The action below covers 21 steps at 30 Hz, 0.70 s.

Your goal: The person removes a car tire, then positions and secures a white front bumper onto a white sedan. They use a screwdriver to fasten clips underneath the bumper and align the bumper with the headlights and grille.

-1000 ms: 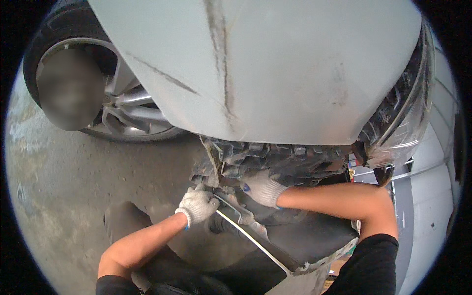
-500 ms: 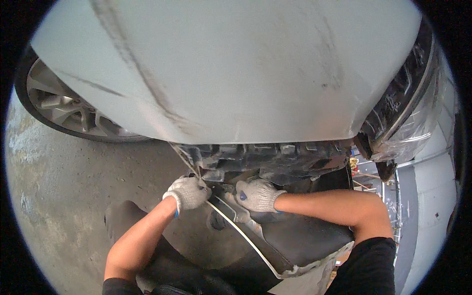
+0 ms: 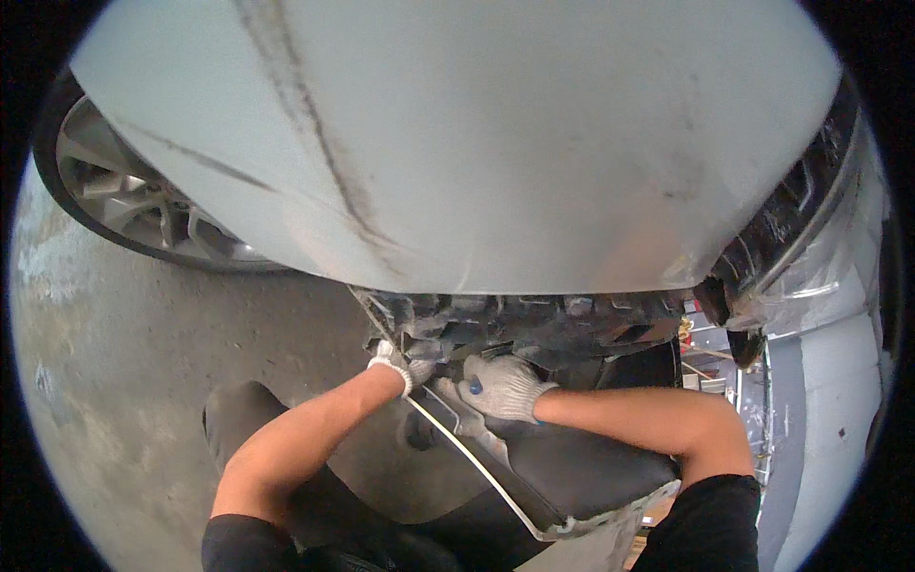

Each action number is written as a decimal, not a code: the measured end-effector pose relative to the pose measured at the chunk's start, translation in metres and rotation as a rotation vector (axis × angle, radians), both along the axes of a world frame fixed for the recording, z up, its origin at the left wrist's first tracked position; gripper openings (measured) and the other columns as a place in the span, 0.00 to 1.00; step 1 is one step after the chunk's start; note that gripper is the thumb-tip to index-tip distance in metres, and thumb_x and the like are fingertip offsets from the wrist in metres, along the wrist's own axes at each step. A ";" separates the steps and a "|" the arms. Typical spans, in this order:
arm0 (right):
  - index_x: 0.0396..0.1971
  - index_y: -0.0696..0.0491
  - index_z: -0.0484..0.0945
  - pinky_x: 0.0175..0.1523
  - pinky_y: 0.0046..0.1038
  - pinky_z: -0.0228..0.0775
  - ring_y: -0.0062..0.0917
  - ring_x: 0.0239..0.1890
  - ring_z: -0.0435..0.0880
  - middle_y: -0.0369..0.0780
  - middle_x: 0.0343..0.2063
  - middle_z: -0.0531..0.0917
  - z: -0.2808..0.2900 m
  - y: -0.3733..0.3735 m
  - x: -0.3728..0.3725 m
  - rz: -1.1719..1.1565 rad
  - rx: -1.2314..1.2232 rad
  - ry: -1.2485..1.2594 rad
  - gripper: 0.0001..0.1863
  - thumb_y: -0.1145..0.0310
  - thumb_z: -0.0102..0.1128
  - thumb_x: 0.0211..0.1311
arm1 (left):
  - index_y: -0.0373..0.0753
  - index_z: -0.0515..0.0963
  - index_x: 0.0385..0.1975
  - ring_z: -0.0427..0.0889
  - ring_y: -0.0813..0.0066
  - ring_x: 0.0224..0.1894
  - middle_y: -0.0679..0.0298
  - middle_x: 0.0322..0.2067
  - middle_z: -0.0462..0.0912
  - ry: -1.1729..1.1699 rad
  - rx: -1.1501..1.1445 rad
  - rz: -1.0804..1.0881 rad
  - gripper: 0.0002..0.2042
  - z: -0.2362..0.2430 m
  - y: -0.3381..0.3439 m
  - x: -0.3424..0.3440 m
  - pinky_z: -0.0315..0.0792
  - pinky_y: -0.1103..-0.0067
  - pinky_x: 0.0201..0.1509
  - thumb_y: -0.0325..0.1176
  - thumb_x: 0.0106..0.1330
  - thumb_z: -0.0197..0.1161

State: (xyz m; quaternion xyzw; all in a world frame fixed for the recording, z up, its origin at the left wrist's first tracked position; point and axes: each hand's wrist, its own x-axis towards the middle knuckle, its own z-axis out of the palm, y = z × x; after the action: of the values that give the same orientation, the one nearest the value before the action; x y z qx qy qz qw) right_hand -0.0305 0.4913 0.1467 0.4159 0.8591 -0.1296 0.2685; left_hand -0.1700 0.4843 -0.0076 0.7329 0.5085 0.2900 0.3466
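Observation:
Both my hands wear pale knit gloves. My left hand (image 3: pixel 400 367) is at the lower edge of the pale car body panel (image 3: pixel 505 143), among dark torn plastic (image 3: pixel 548 315) and a thin hanging strip. Its fingers are partly hidden, bent round something I cannot make out. My right hand (image 3: pixel 500 391) is closed just right of it, with fingertips at a bent metal bracket (image 3: pixel 481 439); what it grips is unclear. A detached dark panel (image 3: pixel 591 467) with a pale edge hangs below my hands, over my legs. Dark scuff streaks run down the car panel.
An alloy wheel (image 3: pixel 148 200) stands at upper left. Film-wrapped dark trim (image 3: pixel 791 229) sits at the right corner of the car. My knee (image 3: pixel 229 415) is bent at lower left over the concrete floor (image 3: pixel 105 334). Shelving or racks with small items show beyond at the right.
My left hand has moved right and slightly up, deeper under the panel edge. The view has shifted, showing more of the panel. My right hand stays near the bracket.

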 end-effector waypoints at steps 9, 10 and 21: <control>0.33 0.58 0.75 0.39 0.48 0.73 0.50 0.31 0.83 0.54 0.27 0.82 0.034 -0.002 -0.039 -0.136 -0.160 0.099 0.24 0.47 0.52 0.62 | 0.44 0.80 0.50 0.80 0.55 0.49 0.53 0.48 0.83 -0.158 0.170 -0.057 0.16 -0.073 0.006 0.014 0.72 0.64 0.55 0.32 0.62 0.58; 0.34 0.58 0.75 0.41 0.47 0.74 0.50 0.33 0.83 0.54 0.27 0.82 0.034 -0.002 -0.039 -0.178 -0.191 0.075 0.26 0.46 0.52 0.62 | 0.44 0.80 0.50 0.80 0.56 0.50 0.53 0.48 0.82 -0.174 0.189 -0.051 0.16 -0.075 0.008 0.017 0.71 0.64 0.56 0.32 0.62 0.57; 0.45 0.57 0.76 0.53 0.40 0.70 0.42 0.47 0.80 0.50 0.42 0.82 0.015 0.024 -0.004 -0.136 -0.171 0.085 0.23 0.51 0.48 0.68 | 0.51 0.69 0.63 0.67 0.54 0.64 0.59 0.63 0.71 0.032 0.079 0.028 0.24 -0.072 0.009 0.010 0.62 0.65 0.68 0.49 0.69 0.48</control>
State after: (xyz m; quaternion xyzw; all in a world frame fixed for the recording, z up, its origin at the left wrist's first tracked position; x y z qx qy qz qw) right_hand -0.0342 0.5150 0.1613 0.4431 0.8252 -0.2380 0.2571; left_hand -0.1599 0.4937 -0.0798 0.7432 0.5125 0.3030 0.3052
